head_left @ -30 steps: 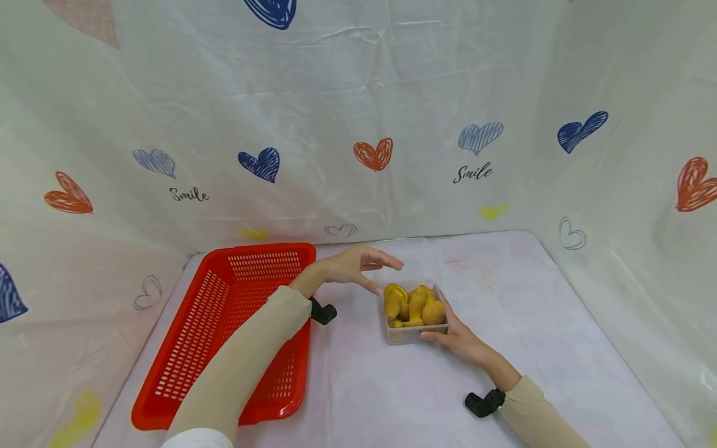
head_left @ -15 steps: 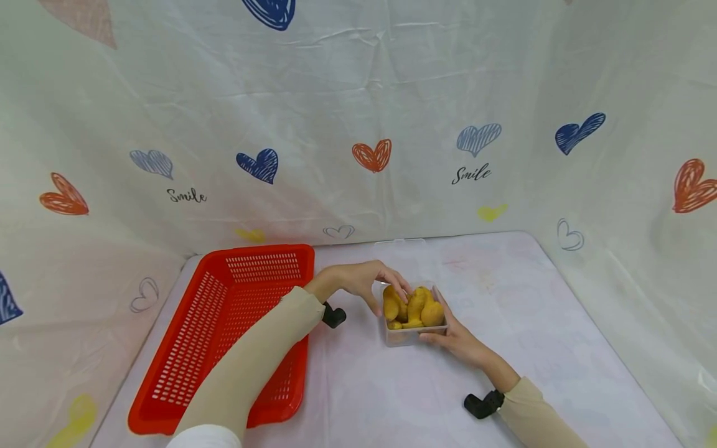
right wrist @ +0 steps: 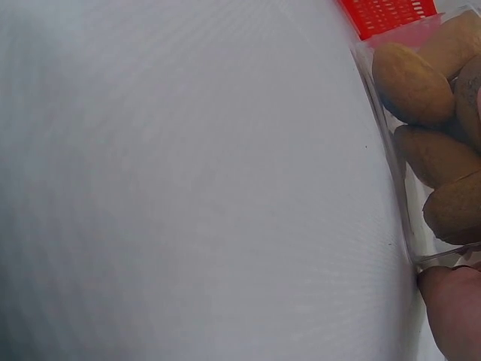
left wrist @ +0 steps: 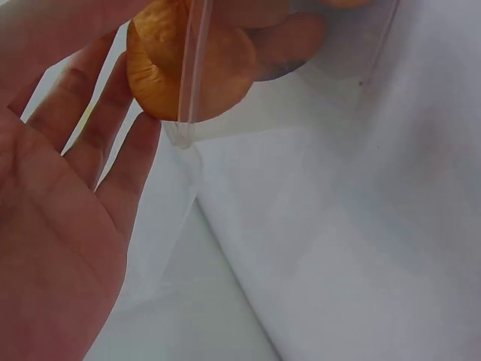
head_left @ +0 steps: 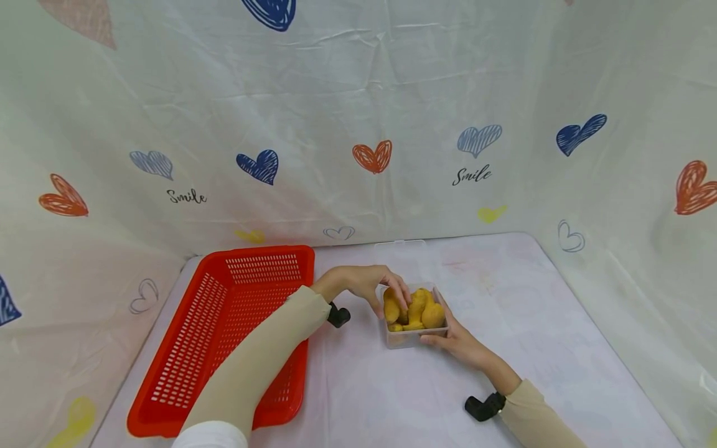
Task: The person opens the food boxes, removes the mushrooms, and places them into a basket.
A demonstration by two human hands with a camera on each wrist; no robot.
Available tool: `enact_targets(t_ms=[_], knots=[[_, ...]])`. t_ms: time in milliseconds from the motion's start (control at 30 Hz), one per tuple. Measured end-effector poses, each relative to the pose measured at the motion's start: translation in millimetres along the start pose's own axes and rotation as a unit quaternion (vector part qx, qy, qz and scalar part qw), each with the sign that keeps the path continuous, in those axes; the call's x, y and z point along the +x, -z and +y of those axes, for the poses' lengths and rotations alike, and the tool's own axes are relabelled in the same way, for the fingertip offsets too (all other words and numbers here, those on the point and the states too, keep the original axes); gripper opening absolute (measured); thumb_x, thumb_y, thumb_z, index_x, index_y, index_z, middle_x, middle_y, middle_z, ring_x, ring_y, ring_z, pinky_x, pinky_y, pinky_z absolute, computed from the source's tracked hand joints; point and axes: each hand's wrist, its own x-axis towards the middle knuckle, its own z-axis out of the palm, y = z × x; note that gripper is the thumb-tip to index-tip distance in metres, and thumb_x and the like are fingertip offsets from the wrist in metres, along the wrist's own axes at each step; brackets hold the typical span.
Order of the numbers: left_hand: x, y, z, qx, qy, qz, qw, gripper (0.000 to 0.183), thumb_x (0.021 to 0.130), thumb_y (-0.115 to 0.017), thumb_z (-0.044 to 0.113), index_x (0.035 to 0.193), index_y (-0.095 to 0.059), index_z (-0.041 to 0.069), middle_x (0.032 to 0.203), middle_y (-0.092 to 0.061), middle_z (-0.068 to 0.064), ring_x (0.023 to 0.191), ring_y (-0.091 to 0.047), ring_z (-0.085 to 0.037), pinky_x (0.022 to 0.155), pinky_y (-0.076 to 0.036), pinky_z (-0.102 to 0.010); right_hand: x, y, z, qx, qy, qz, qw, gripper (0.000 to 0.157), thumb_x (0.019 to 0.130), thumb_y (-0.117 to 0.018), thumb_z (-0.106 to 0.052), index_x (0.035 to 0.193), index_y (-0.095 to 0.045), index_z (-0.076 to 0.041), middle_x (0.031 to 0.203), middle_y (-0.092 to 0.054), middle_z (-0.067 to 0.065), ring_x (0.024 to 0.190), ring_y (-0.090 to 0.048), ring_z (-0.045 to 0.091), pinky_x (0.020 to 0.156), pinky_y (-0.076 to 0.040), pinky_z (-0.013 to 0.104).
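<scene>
A clear plastic box (head_left: pixel 404 340) stands on the white table, holding several yellow-brown, potato-like pieces (head_left: pixel 433 315). My left hand (head_left: pixel 372 282) reaches over its left wall, fingers bent down inside and thumb at the near left. They close round the leftmost piece (head_left: pixel 390 308). In the left wrist view, fingertips touch a rounded, creased piece (left wrist: pixel 218 75); the thumb's hold is not fully visible. My right hand (head_left: pixel 457 342) grips the box at its right side, thumb along the front wall. The right wrist view shows that thumb (right wrist: pixel 458 312) at the box corner.
A red slotted plastic basket (head_left: pixel 306 373) stands on the left, under my left forearm. Behind the box lies a clear, flat lid-like sheet (head_left: pixel 400 250) near the table's back edge. A white curtain with printed hearts (head_left: pixel 372 155) hangs round the table.
My left hand has moved right and down, from beside the box to inside it, its fingers bending round the leftmost piece. My right hand keeps its grip on the box.
</scene>
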Motion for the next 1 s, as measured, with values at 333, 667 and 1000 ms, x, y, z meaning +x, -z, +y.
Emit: enact_targets(t_ms=[333,667,1000], knots=[[8.8,0.6,-1.4,0.043,0.024,-0.020,0.9986,0.038,0.078,-0.083,-0.003,0.114,-0.074,0.001,0.125,-0.059,-0.006,0.125,-0.047,-0.017,0.113,-0.028,-0.025,-0.7,-0.7,-0.1,-0.009,0.007,-0.001,1.000,0.104,0.095,-0.071,-0.019,0.160,0.010,-0.025,0.165,0.013,0.015,0.149,0.006,0.041,0.113,0.000,0.068],[9.6,1.3,0.5,0.031,0.025,-0.012,0.9991,0.035,0.078,-0.082,-0.003,0.112,-0.075,-0.001,0.124,-0.063,-0.007,0.120,-0.051,-0.008,0.111,-0.031,-0.024,-1.3,-1.8,-0.8,-0.004,0.010,-0.002,1.000,0.103,0.095,-0.070,-0.018,0.160,0.010,-0.027,0.165,0.013,0.014,0.149,0.008,0.040,0.113,0.000,0.068],[7.1,2.0,1.0,0.009,0.029,0.008,0.9995,0.032,0.080,-0.080,-0.005,0.111,-0.074,-0.002,0.118,-0.070,-0.009,0.110,-0.057,-0.007,0.106,-0.036,-0.025,-1.2,-1.5,-1.1,-0.015,0.014,-0.001,1.000,0.104,0.095,-0.070,-0.019,0.160,0.012,-0.027,0.166,0.011,0.012,0.149,0.009,0.040,0.112,0.002,0.069]])
